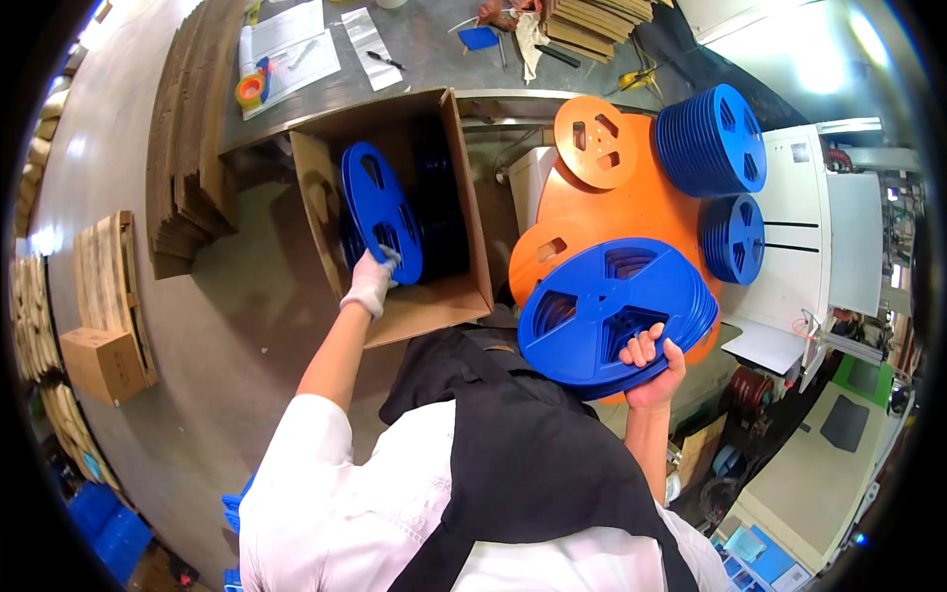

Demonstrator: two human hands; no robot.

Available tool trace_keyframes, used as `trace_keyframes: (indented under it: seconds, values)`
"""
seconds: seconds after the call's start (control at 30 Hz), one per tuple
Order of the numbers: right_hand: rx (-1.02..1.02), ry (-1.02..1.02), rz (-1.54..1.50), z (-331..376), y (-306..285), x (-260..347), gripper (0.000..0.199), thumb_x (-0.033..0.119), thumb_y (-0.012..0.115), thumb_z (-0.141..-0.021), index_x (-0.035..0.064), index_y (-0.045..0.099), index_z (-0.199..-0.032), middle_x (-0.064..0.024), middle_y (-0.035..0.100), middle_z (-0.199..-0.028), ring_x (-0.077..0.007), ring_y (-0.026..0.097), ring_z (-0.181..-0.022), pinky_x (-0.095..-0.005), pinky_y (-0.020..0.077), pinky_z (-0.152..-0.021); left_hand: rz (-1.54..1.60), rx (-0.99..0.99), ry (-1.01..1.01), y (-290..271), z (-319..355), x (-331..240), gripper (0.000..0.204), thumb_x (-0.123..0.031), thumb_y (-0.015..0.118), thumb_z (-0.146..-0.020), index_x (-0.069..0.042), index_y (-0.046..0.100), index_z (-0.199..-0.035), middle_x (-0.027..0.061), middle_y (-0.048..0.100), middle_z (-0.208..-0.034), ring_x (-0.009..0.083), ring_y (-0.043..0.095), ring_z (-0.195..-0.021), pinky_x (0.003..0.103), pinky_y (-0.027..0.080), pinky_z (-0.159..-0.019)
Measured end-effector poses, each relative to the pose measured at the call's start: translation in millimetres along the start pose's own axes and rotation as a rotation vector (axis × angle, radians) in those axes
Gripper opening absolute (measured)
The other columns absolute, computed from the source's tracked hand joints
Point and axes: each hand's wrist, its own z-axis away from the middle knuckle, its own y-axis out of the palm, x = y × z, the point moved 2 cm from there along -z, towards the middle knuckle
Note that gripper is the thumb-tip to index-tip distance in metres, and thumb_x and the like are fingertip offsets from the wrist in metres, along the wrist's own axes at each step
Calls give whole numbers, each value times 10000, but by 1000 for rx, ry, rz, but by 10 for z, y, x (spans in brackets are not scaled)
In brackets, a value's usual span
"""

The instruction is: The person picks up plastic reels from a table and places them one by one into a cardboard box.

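My left hand (369, 280), in a pale glove, is closed on the lower edge of a blue reel (383, 203). That reel stands tilted inside an open cardboard box (473, 217), where more dark blue reels lie in shadow to its right. On the right, my bare right hand (653, 365) grips a stack of large blue reels (590, 340), its fingers hooked through a cutout near the rim. The stack leans in front of my black apron, over an orange round surface (681, 183). How many reels each hand holds is hard to make out.
Two blue reel stacks (705, 143) stand beside orange discs (595, 138). Behind the box runs a metal bench (414, 49) with papers, a pen and tape (251, 91). Flattened cardboard (192, 138) leans at the left; a closed carton (102, 365) sits by a pallet. White machinery (789, 227) borders the right.
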Motion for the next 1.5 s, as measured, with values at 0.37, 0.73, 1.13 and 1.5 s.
trace_keyframes:
  seconds: [0.37,0.73,1.13,1.5]
  values:
    - [-116,-33,9,68,-105,12,195,232,586,-854,79,547,-969,-16,480,-660,-147,450,-596,-323,426,-639,-77,-39,-29,549,-1130,89,173,-112,648,-860,-123,577,-1017,54,613,-965,212,625,-850,403,564,-642]
    - [-39,-68,18,10,18,27,231,231,606,-818,71,513,-956,-8,447,-624,-139,418,-540,-307,384,-583,-533,5,22,600,-898,221,837,-196,680,-831,-137,221,-1529,244,420,-1455,359,505,-1274,381,412,-1051]
    - [527,-19,-314,-244,426,200,256,257,639,-897,106,437,-854,33,490,-541,-82,476,-442,-246,384,-480,-768,83,1568,914,1075,-780,636,-59,689,-676,-141,496,-1277,205,445,-1372,458,438,-1246,562,388,-1050]
    - [591,87,-289,-206,657,79,270,259,654,-897,96,447,-839,32,511,-526,-77,490,-413,-235,402,-448,-1049,231,1723,678,1394,-1176,284,-152,631,-722,-71,628,-994,144,604,-1171,357,538,-1184,510,433,-1033]
